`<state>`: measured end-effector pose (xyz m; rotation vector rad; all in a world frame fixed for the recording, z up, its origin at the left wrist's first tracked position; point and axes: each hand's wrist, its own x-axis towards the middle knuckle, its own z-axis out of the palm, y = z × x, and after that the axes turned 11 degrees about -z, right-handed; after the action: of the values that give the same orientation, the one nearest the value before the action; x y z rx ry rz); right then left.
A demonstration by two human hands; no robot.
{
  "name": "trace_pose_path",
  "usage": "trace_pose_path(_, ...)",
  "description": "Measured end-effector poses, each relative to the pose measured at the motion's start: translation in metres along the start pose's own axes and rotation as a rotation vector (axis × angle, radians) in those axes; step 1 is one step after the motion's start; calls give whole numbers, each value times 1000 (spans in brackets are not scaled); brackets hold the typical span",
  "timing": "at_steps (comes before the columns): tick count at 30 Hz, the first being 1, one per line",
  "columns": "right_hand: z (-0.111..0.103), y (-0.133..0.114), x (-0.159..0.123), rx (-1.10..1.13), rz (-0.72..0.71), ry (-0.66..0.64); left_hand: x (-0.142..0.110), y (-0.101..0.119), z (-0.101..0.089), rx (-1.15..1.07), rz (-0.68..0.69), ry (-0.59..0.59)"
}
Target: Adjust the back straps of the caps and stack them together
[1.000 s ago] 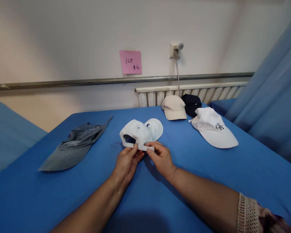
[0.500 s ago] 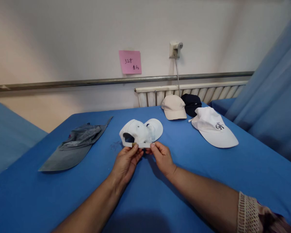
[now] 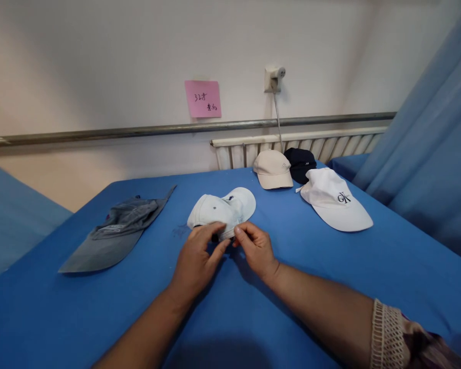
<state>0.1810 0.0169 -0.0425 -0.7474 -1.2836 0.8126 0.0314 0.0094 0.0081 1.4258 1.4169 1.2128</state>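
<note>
A small white cap (image 3: 218,209) with a dark blue logo lies on the blue table cover (image 3: 230,307), its brim pointing away from me. My left hand (image 3: 197,259) is curled over the cap's back edge, fingers pinched on the rear of it. My right hand (image 3: 254,249) pinches the same back edge from the right. The back strap is hidden under my fingers. Both forearms reach in from the bottom of the view.
A grey-blue cap (image 3: 113,233) lies flattened at the left. At the back right sit a beige cap (image 3: 272,169), a dark navy cap (image 3: 301,161) and a larger white cap (image 3: 336,201) with a black logo. Radiator (image 3: 295,145) and blue curtain (image 3: 434,133) beyond.
The white cap's back has been pressed down and now lies flatter. My left hand has moved up over its rear edge; the strap I held stretched out is no longer visible.
</note>
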Motion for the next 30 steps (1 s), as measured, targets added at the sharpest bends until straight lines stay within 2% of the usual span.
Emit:
trace_pose_path(2,1,1,-1,35,15,-9,2,-4,1,3,2,-61)
trace_pose_path(4,3,3,-1,130,125,66,4,-8,2,12,-8,-36)
trace_pose_path(7,7,7,-4,340,451,150,6,-9,1,-94,-67,76)
trace_pose_path(9,10,8,-8,479,686,71,6,-7,1,-192,-101,113)
trace_pose_path(11,12,8,-11,613,827,18,5,-5,1,-251,-122,122)
trace_pose_path(13,12,9,-10,720,839,88,4,-4,2,-269,-137,118)
trace_pose_path(15,9,12,-5,777,778,183,3,-5,1,-245,-134,113)
trace_pose_path(18,0,19,6,767,714,221,3,-9,0,-138,-87,98)
trace_pose_path(23,-7,19,16,838,708,166,8,-17,0,34,-20,47)
trace_pose_path(30,-3,6,16,943,689,32,10,-17,2,-59,-119,-40)
